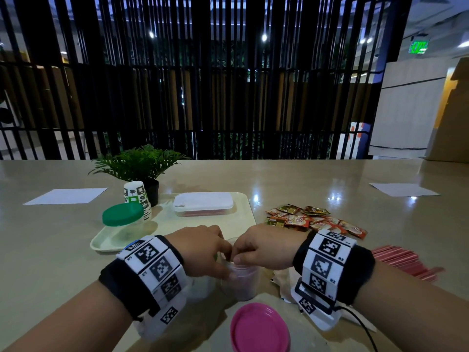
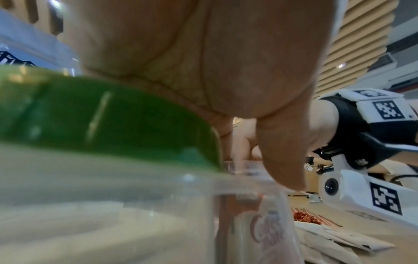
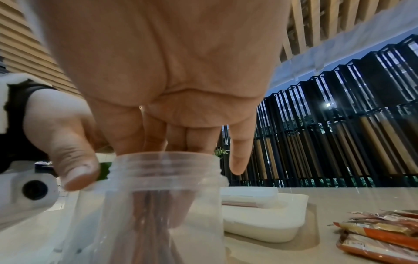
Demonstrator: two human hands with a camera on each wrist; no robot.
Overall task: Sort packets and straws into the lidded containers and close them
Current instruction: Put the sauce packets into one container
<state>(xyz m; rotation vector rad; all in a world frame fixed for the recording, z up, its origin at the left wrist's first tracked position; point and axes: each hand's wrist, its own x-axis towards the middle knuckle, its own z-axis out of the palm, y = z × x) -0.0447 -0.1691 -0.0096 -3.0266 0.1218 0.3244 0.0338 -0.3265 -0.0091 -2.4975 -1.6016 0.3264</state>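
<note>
A clear jar (image 1: pixel 241 280) stands open near the table's front edge, with reddish packets upright inside it (image 3: pixel 156 205). My left hand (image 1: pixel 225 260) grips it at the neck, the thumb (image 3: pixel 74 171) pressed on its shoulder. My right hand (image 1: pixel 241 255) is over the mouth with bunched fingers (image 3: pixel 172 146) dipping in on the packets' tops; the little finger stays outside. The jar's pink lid (image 1: pixel 260 329) lies loose in front. Loose packets (image 1: pixel 312 219) are heaped right of the tray. Red straws (image 1: pixel 403 260) lie fanned at the far right.
A green-lidded jar (image 2: pixel 101 121) stands under my left palm, touching the open jar. On the pale tray (image 1: pixel 243 199) are another green-lidded jar (image 1: pixel 123 214) and a shut white box (image 1: pixel 203 203). Paper cups (image 1: pixel 135 196), a plant (image 1: pixel 139 163) and pale sachets (image 1: pixel 284 283) are nearby.
</note>
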